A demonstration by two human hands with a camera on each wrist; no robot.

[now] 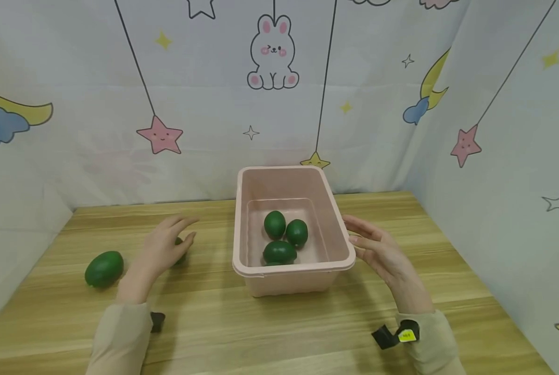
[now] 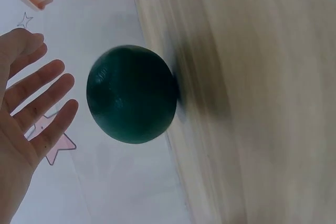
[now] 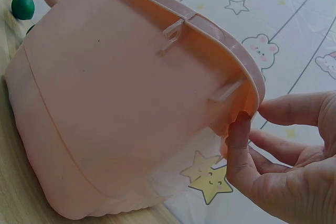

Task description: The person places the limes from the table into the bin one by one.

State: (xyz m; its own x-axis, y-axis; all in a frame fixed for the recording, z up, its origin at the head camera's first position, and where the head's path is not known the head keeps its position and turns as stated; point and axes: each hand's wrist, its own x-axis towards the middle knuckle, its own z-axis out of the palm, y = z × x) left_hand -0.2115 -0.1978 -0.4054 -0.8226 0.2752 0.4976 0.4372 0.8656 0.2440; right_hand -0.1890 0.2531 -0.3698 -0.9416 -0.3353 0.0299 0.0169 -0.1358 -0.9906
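My left hand is over the left part of the table, its fingers apart and reaching past a green oval fruit. In the left wrist view a gap shows between the fingers and this fruit; the hand partly hides it in the head view. Another green fruit lies left of that wrist. At the right side of a pink plastic bin, my right hand holds the rim, with thumb and fingertips at its lip in the right wrist view. Several green fruits lie inside the bin.
The bin stands on a wood-grain table, near its far edge. A white cloth printed with stars, moons and a rabbit hangs behind and at both sides. Dark straps with small devices sit at the sleeve cuffs.
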